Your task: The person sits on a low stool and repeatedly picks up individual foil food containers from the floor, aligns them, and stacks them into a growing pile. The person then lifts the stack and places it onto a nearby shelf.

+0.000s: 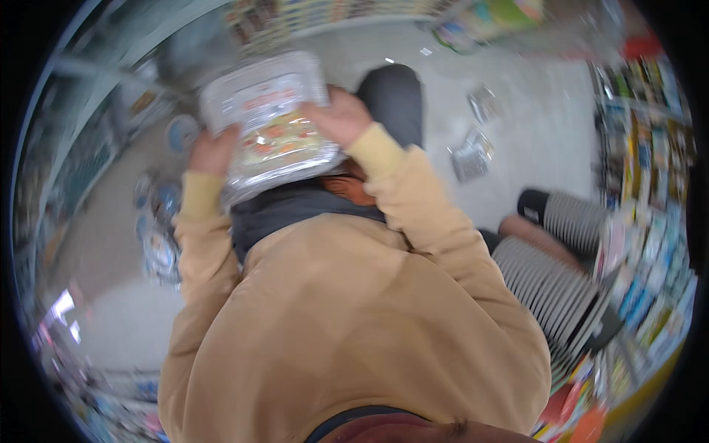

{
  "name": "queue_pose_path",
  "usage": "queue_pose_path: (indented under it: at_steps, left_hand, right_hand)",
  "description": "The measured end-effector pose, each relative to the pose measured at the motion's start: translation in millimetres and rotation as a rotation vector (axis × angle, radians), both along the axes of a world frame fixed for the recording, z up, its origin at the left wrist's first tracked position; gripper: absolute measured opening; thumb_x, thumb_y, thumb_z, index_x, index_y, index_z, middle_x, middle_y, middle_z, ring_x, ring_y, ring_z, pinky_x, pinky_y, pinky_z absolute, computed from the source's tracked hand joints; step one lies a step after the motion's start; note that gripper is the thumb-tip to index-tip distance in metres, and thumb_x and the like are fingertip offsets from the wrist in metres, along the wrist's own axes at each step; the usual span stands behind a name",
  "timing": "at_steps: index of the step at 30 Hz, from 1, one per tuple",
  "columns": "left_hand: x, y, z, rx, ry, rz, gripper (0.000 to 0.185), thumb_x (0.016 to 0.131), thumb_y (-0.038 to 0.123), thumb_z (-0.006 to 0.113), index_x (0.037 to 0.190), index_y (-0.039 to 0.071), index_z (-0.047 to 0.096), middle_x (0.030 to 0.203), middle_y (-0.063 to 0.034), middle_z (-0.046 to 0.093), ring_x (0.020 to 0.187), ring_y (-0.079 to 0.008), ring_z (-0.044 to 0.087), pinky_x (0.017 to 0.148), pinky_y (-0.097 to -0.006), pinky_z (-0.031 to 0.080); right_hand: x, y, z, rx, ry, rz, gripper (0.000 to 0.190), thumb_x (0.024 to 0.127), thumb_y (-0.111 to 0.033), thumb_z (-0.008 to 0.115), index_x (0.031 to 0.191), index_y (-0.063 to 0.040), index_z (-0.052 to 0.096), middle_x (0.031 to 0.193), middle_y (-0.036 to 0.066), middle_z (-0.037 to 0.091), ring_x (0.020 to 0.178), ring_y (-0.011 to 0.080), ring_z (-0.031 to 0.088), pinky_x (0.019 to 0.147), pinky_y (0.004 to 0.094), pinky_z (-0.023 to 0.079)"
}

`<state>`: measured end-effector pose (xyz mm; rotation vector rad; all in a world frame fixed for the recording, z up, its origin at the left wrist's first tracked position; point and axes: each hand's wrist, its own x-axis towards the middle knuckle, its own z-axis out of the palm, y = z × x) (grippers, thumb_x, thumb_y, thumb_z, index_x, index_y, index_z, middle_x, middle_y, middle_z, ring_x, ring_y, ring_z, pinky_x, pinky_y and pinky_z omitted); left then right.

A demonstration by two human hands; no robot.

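Observation:
A wrapped pack of aluminium foil trays (274,122), with a printed label showing food, is held up in front of my lap. My left hand (213,150) grips its left edge, and my right hand (339,115) holds the right edge with the thumb over the top. Both hands are slightly blurred. The pack tilts a little, its near foil rim above my dark trousers.
Small clear packets (473,155) lie on the pale floor to the right. Several round wrapped items (162,252) are on the floor at left. Stocked shelves (645,149) line the right side. Another person in a striped top (548,288) is close on my right.

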<state>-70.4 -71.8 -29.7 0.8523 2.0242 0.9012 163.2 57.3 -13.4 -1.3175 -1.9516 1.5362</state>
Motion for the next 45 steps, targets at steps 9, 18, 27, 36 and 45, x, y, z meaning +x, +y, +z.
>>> queue_pose_path:
  at_steps: [9,18,27,36,45]
  left_hand:
    - [-16.0,1.6,-15.1,0.061,-0.24,0.031,0.047,0.088,0.023,0.067,0.12,-0.009,0.058,0.115,-0.0142,0.064,0.101,-0.0204,0.06,0.087,-0.0309,0.047]
    - [-3.4,24.8,-1.9,0.053,-0.278,-0.09,0.049,0.088,0.021,0.066,0.123,-0.011,0.054,0.117,-0.0147,0.062,0.099,-0.0205,0.06,0.084,-0.0306,0.048]
    - [-1.3,30.2,14.2,-0.026,-0.178,-0.08,0.046,0.086,0.019,0.068,0.12,-0.01,0.057,0.114,-0.014,0.063,0.096,-0.0201,0.061,0.083,-0.0298,0.048]
    - [33.2,27.2,71.7,-0.04,-0.122,-0.124,0.037,0.088,0.017,0.066,0.115,-0.008,0.06,0.11,-0.0112,0.064,0.095,-0.0171,0.059,0.084,-0.0284,0.046]
    - [62.8,50.3,74.2,-0.031,-0.18,-0.307,0.037,0.088,0.014,0.065,0.118,-0.007,0.059,0.113,-0.0109,0.063,0.099,-0.0172,0.058,0.088,-0.0293,0.044]
  right_hand:
    - [115.5,-9.8,51.6,-0.282,0.515,-0.186,0.059,0.094,-0.035,0.058,0.137,0.003,0.044,0.116,0.01,0.059,0.096,0.0149,0.059,0.083,0.0281,0.049]
    - [313.5,10.1,-94.7,-0.277,0.005,-1.036,0.031,0.086,-0.029,0.056,0.1,-0.002,0.063,0.087,0.01,0.067,0.066,0.0185,0.063,0.058,0.0299,0.052]
    - [387.9,-183.8,-325.2,-0.721,-0.786,-0.632,0.029,0.085,-0.027,0.051,0.085,0.0,0.062,0.072,0.016,0.064,0.053,0.029,0.061,0.054,0.0439,0.051]
    - [374.8,-209.7,-332.0,-0.891,-0.585,-0.644,0.037,0.084,-0.028,0.051,0.1,0.003,0.064,0.086,0.016,0.067,0.067,0.0266,0.066,0.057,0.0422,0.053]
    - [347.7,-176.1,-296.3,-0.706,-0.581,-0.645,0.032,0.083,-0.028,0.052,0.098,-0.002,0.064,0.077,0.011,0.066,0.064,0.0212,0.064,0.058,0.0356,0.053]
